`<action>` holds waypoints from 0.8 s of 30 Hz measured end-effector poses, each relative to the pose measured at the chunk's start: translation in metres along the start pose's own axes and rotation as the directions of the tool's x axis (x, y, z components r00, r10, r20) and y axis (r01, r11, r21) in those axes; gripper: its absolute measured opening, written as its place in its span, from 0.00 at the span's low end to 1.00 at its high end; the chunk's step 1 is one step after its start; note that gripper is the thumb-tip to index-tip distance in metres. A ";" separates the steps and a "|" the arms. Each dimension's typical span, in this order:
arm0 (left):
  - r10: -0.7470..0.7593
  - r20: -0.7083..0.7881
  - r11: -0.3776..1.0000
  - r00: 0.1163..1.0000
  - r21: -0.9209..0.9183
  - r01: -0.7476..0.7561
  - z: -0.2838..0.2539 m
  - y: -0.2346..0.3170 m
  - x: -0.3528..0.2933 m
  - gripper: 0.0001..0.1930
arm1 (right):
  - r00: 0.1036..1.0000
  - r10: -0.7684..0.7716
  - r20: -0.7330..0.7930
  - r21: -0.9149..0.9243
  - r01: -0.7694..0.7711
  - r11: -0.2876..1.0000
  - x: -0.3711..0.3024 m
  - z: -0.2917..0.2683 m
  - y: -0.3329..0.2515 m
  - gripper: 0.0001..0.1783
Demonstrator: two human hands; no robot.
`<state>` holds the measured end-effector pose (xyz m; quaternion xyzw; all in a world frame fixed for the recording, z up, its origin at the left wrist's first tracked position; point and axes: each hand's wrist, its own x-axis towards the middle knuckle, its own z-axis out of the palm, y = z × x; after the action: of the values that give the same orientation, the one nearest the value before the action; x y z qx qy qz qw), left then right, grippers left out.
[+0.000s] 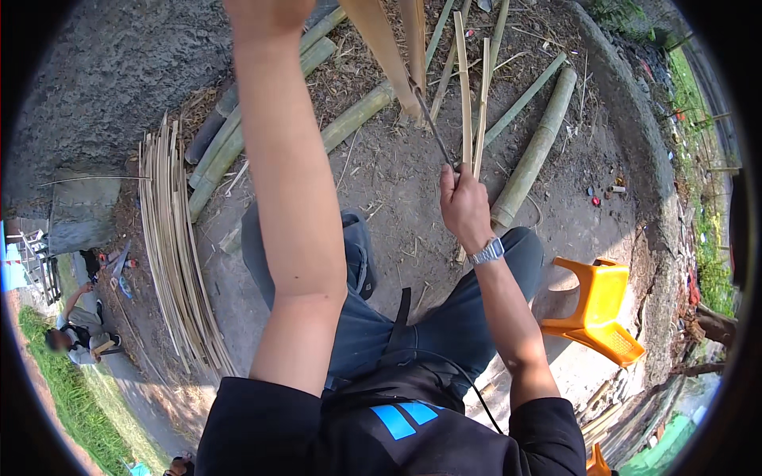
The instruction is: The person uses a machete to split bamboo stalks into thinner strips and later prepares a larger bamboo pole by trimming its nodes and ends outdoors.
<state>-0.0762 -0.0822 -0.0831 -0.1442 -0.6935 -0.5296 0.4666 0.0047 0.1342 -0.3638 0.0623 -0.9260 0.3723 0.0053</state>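
My right hand (467, 206), with a metal watch on its wrist, is closed around the grip of a knife. Its long, dark, narrow blade (441, 143) points up and away. The blade's far end meets the lower end of a split bamboo piece (378, 44), between it and a second bamboo length (413, 36) beside it. My left arm reaches far forward, and my left hand (271, 9) is cut off by the top edge, its fingers out of sight. Whether it holds the bamboo cannot be seen. Two thin pale bamboo strips (467, 95) stand just beyond my right hand.
Round bamboo poles (540, 147) lie on the dirt ahead. A bundle of long split strips (171, 246) lies at the left. An orange plastic stool (591, 305) is at my right, near a low concrete edge (635, 119). Another person (79, 329) sits far left.
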 end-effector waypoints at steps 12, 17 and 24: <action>-0.469 0.173 0.824 0.866 -0.267 0.499 0.028 -0.204 -0.101 0.47 | 0.942 0.265 0.204 -0.043 -0.262 0.964 0.054 0.069 0.118 0.35; -0.625 0.358 0.645 0.694 -0.264 0.717 0.050 -0.185 -0.056 0.52 | 0.936 0.165 0.310 0.016 -0.179 0.984 0.020 0.017 0.101 0.34; -0.225 0.944 0.043 0.242 -0.238 0.970 0.045 -0.169 -0.061 0.33 | 0.853 -0.030 0.521 0.025 0.020 1.000 0.024 -0.081 0.063 0.30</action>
<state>-0.1837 -0.0919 -0.2338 -0.1819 -0.4124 -0.8395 -0.3034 -0.0293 0.2323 -0.3472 0.1728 -0.8885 0.3499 -0.2414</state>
